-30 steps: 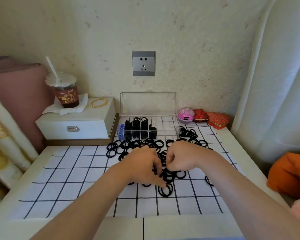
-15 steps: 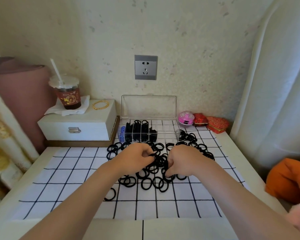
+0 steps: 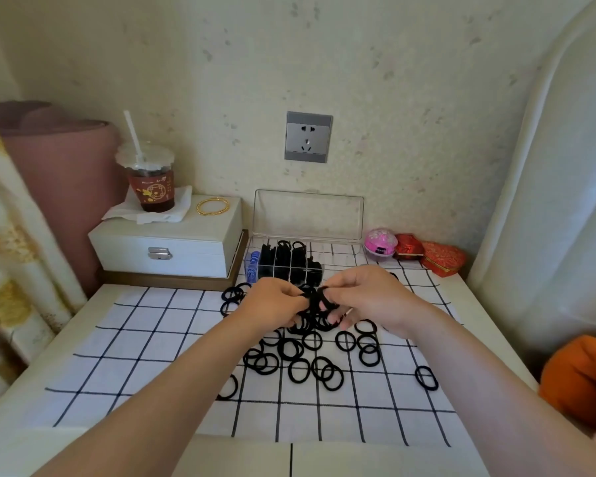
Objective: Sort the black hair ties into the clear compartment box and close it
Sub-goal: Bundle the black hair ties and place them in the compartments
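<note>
My left hand (image 3: 272,306) & right hand (image 3: 369,297) meet above the checked cloth (image 3: 152,339), mid desk (image 3: 479,325). Fingers (image 3: 344,321) of both are curled, pinching a bunch of black hair ties (image 3: 315,297) between them, left hand on its left side, right hand on its right. Loose ties (image 3: 300,370) lie scattered on the cloth just below, w/ one stray tie (image 3: 426,377) well off to the right. Clear compartment box (image 3: 307,259) sits at the back by the wall, lid upright, left compartments packed w/ black ties.

Black hair ties (image 3: 300,370), white black-gridded cloth (image 3: 159,342), clear compartment box (image 3: 308,215).
</note>
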Demonstrator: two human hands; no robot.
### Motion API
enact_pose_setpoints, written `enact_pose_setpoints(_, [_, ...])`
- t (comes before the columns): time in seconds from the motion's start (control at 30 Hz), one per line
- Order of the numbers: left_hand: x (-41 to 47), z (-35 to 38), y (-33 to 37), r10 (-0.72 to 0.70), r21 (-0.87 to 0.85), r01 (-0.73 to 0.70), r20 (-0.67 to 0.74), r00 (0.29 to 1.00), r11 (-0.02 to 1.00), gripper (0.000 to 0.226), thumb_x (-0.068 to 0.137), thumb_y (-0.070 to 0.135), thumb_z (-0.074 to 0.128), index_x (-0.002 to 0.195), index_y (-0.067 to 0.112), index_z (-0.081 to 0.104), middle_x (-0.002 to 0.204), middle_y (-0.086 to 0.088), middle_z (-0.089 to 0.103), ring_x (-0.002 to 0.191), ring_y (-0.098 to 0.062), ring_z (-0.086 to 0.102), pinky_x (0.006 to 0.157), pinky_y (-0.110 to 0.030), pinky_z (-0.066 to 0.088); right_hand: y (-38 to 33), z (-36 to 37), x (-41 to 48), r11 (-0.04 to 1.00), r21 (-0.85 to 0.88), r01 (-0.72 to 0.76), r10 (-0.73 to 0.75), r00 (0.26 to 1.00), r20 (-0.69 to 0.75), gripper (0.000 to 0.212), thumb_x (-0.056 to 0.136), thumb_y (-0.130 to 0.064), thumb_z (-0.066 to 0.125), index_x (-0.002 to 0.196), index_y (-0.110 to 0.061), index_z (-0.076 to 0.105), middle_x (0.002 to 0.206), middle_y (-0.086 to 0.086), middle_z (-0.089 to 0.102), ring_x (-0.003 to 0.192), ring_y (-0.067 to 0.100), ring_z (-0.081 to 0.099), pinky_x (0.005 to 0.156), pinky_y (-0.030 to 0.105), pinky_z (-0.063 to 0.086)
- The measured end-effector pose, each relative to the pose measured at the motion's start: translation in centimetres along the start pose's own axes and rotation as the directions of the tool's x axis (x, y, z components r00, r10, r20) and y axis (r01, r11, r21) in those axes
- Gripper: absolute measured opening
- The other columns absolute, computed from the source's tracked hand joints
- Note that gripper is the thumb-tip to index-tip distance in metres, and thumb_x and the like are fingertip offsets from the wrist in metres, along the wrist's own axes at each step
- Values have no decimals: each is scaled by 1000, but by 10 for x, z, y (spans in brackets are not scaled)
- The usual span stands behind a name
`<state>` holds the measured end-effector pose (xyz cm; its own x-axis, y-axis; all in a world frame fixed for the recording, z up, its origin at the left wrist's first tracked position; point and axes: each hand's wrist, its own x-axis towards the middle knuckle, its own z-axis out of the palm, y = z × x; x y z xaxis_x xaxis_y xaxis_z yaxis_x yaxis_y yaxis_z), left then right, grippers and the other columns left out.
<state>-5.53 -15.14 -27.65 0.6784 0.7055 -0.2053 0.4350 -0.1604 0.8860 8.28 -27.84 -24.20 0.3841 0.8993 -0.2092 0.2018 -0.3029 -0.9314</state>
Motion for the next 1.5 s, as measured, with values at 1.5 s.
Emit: enact_pose_setpoints(1.5, [3, -17, -6, 75, 91, -74, -6, 997, 993, 17, 92, 30, 65, 84, 16, 71, 83, -6, 75, 80, -17, 74, 76, -30, 62, 26, 20, 33, 559, -813, -161, 39, 985, -168, 20, 84, -26, 72, 65, -20, 68, 81, 4, 60, 85, 26, 65, 75, 32, 57])
